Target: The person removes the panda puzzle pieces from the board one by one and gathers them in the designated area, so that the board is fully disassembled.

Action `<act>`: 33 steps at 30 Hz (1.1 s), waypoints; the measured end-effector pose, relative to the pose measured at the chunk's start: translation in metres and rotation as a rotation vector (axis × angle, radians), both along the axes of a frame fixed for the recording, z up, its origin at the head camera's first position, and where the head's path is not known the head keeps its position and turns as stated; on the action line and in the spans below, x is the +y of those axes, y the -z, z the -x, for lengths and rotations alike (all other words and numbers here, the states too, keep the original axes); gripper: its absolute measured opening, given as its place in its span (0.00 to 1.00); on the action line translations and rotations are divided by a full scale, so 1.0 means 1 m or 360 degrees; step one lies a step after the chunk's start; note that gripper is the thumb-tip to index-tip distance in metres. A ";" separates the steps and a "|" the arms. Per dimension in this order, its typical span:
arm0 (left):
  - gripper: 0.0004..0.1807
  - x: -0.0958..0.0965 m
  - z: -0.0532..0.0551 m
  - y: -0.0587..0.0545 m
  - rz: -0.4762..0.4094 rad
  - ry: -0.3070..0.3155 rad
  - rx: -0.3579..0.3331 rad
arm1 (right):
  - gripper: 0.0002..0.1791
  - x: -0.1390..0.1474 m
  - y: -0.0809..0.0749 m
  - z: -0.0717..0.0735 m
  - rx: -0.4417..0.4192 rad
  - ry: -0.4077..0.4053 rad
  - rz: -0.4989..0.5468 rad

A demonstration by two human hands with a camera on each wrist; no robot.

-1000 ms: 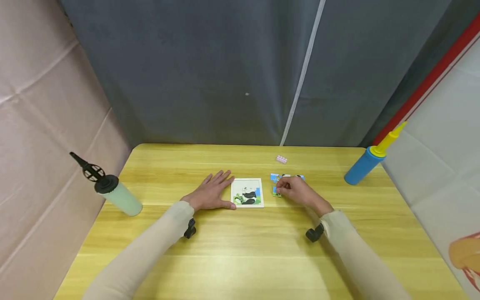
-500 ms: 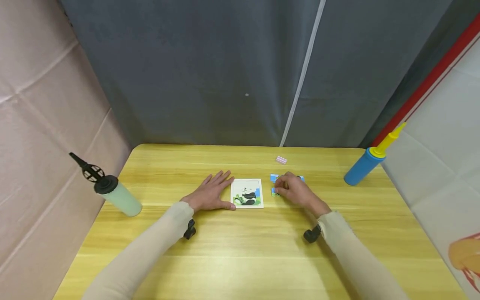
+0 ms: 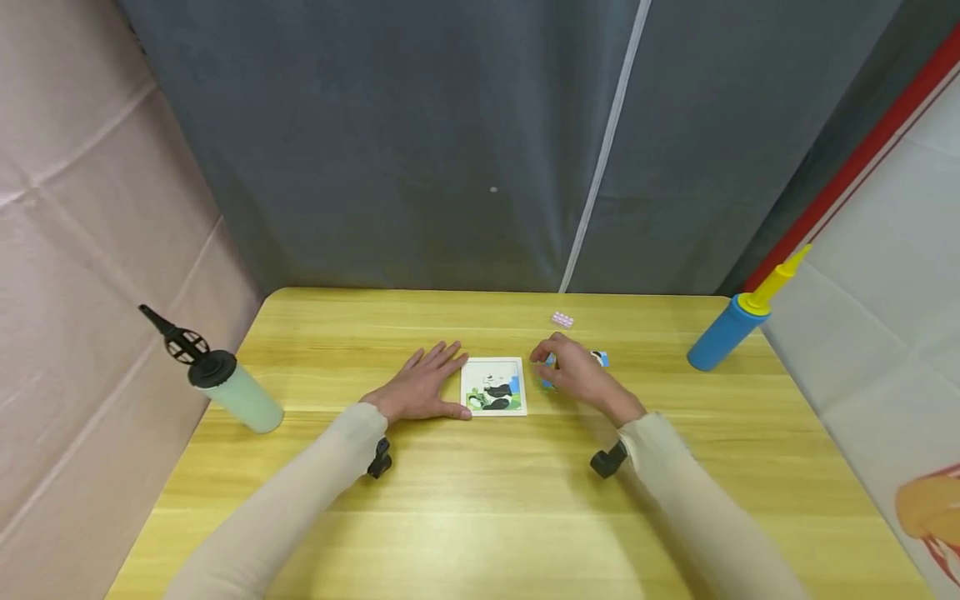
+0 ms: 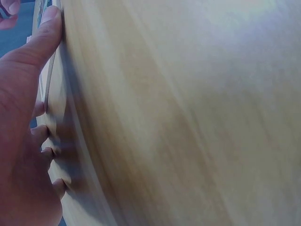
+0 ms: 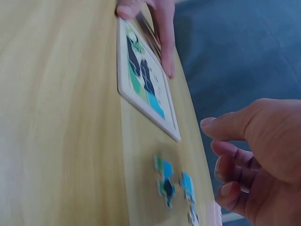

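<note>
A white-framed jigsaw puzzle tray (image 3: pixel 493 363) with part of a black-and-white panda picture lies mid-table. My left hand (image 3: pixel 422 390) rests spread beside it, thumb and index fingertip at its left edge; in the left wrist view the thumb (image 4: pixel 44 35) lies along that edge. Just right of the tray, my right hand (image 3: pixel 581 371) hovers over loose puzzle pieces, partly hiding them. In the right wrist view its thumb (image 5: pixel 228 125) and loosely bent fingers stand apart, nothing visible between them. Below them lie a green-and-blue puzzle piece (image 5: pixel 164 168) and a blue puzzle piece (image 5: pixel 187 184).
A small pink studded block (image 3: pixel 562 319) lies behind the pieces. At the left stands a pale green pump (image 3: pixel 247 400) with a black nozzle. A blue pump (image 3: pixel 723 337) with a yellow nozzle is at the right. A grey curtain (image 3: pixel 420 167) hangs behind the wooden table (image 3: pixel 465 517).
My right hand has shifted slightly left and away from me over the pieces, and its thumb and index finger have spread apart. The left hand and the puzzle tray stay put.
</note>
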State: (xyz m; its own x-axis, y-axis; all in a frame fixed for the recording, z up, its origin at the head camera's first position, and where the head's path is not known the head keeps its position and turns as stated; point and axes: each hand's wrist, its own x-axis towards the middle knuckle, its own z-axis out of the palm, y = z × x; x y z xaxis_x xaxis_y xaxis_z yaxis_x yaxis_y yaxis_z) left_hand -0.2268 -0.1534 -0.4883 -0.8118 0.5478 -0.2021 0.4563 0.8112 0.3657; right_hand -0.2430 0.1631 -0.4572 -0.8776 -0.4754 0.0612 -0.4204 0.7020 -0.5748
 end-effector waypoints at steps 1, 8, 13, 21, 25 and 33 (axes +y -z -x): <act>0.60 0.000 0.000 0.000 0.0005 0.0001 0.0000 | 0.09 -0.004 0.001 0.000 0.0013 -0.0016 -0.0013; 0.60 0.000 0.001 0.000 0.0002 -0.0015 -0.0012 | 0.08 -0.032 0.006 -0.002 -0.0040 -0.0075 -0.0083; 0.60 0.001 0.001 -0.001 0.0000 -0.0017 -0.0018 | 0.17 -0.051 0.008 -0.003 -0.0169 -0.0152 -0.0201; 0.60 0.001 0.001 0.000 0.0001 -0.0018 -0.0015 | 0.22 -0.069 0.006 -0.002 -0.0233 -0.0190 -0.0348; 0.60 0.001 0.001 0.000 0.0001 -0.0024 -0.0012 | 0.24 -0.073 0.002 0.001 -0.0285 -0.0191 -0.0371; 0.60 0.000 0.002 0.001 -0.0002 -0.0018 -0.0012 | 0.21 -0.073 0.003 0.005 -0.0327 -0.0190 -0.0385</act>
State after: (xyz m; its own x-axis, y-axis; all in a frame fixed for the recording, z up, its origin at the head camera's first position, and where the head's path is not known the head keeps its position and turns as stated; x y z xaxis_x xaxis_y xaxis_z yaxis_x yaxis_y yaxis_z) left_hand -0.2292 -0.1534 -0.4894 -0.8164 0.5389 -0.2077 0.4442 0.8158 0.3705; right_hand -0.2478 0.0903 -0.4602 -0.7972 -0.5545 -0.2387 -0.4002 0.7814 -0.4787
